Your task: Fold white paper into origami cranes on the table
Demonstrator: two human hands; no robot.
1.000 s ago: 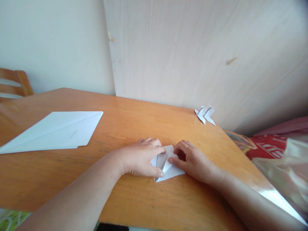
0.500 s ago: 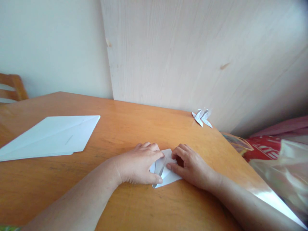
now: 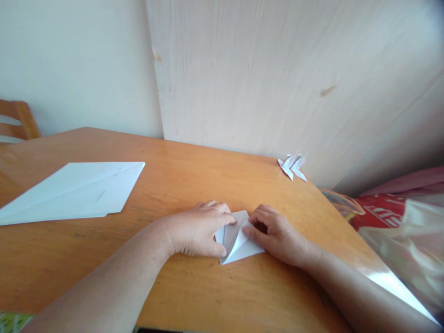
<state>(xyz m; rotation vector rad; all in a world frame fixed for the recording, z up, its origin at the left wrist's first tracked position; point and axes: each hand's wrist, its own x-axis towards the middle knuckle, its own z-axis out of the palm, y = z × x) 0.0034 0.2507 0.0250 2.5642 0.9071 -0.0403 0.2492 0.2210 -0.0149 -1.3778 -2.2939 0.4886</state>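
Note:
A small folded piece of white paper (image 3: 239,240) lies on the orange wooden table (image 3: 194,185) near its front edge. My left hand (image 3: 197,229) rests on the paper's left side, fingers curled, thumb and forefinger pressing it down. My right hand (image 3: 275,233) sits on the paper's right side, fingers bent, thumb tip on a fold. Part of the paper is hidden under both hands.
A stack of white paper sheets (image 3: 74,189) lies at the table's left. A small folded paper figure (image 3: 292,166) sits at the back right by a pale wooden board (image 3: 277,74). Plastic bags (image 3: 398,222) crowd the right edge. A wooden chair back (image 3: 17,122) shows far left.
My thumbs have shifted slightly on the folded paper, pressing its folds; both hands stay in the same place. The view has moved a little.

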